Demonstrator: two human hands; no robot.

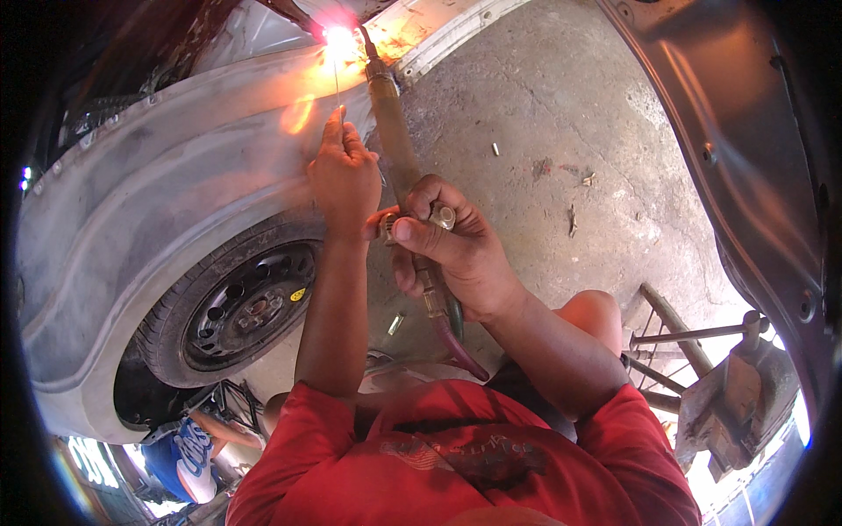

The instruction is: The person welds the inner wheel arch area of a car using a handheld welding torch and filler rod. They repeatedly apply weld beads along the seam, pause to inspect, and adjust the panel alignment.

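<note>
My right hand (452, 241) is wrapped round the valve end of a brass-coloured gas welding torch (393, 123), thumb and fingers by its knobs. Two hoses, one reddish (456, 346) and one green, run down from its rear. The torch's bent tip points at a bright glow (340, 42) on the car body's upper edge. My left hand (345, 171) pinches a thin filler rod (337, 83), whose far end reaches into the glare. That glare hides the heated spot. Under both hands lies the bare grey car fender (175, 167).
Below the fender is a black wheel (246, 307). An open car door (710, 123) stands at the right, above a rusty metal stand (737, 403). Small debris (573, 221) lies on the concrete floor (526, 114). Another person in blue (180, 460) is low at the left.
</note>
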